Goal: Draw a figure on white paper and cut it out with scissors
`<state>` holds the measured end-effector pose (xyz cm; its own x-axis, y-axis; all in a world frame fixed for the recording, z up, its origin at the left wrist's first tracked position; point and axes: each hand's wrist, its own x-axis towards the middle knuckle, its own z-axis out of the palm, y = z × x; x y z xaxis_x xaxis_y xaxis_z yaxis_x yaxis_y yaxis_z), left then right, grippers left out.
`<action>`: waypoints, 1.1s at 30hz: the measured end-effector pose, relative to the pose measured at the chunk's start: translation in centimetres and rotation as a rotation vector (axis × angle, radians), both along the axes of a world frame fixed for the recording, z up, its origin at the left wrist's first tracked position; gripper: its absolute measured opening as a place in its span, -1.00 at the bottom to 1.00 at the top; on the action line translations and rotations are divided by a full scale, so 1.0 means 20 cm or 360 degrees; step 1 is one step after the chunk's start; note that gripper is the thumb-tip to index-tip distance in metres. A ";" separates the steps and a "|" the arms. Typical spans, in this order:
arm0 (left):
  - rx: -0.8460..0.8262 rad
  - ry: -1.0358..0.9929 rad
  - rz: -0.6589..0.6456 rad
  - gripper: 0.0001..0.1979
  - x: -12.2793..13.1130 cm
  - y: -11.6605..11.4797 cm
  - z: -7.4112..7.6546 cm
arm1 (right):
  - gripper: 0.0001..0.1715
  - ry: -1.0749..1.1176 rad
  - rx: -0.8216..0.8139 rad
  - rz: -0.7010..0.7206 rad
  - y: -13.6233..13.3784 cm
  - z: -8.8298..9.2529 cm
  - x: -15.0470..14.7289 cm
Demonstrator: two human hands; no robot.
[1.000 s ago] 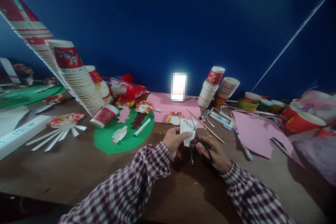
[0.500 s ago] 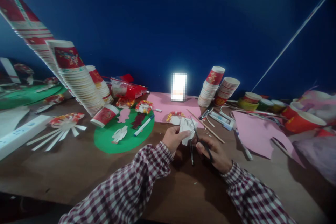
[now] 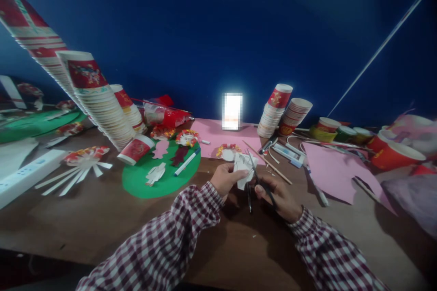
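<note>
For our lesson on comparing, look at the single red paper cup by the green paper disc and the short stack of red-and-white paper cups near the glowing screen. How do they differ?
The single red paper cup lies on its side; the short stack of paper cups stands, leaning. The single cup is one cup; the stack is many nested. The cup touches the green paper disc; the stack stands far off it. Both show red printed bands.

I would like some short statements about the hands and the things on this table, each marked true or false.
1. The left hand holds a white paper cutout. True.
2. The right hand holds a blue marker. False: it holds scissors; the marker lies on the green paper circle.
3. The scissors' blades are at the cutout. True.
4. The red cup beside the green circle stands upright. False: it lies on its side.
5. The pink paper sheet is in the left hand. False: it lies on the table.
</note>
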<state>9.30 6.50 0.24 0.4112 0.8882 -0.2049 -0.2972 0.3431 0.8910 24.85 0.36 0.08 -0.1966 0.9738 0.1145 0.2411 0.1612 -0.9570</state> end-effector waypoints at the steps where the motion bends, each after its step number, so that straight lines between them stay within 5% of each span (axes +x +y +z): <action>1: -0.0008 -0.0002 -0.0005 -0.63 0.00 0.00 0.00 | -0.65 0.0003 0.0006 0.0006 0.00 0.00 0.00; 33: -0.0023 0.0003 -0.0003 -0.63 0.00 0.00 0.02 | -0.65 0.0038 -0.0060 -0.0010 -0.01 -0.02 0.02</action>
<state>9.26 6.47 0.65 0.4124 0.8845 -0.2182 -0.2951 0.3563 0.8865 25.19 0.26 -0.31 -0.1878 0.9788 0.0820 0.2189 0.1231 -0.9679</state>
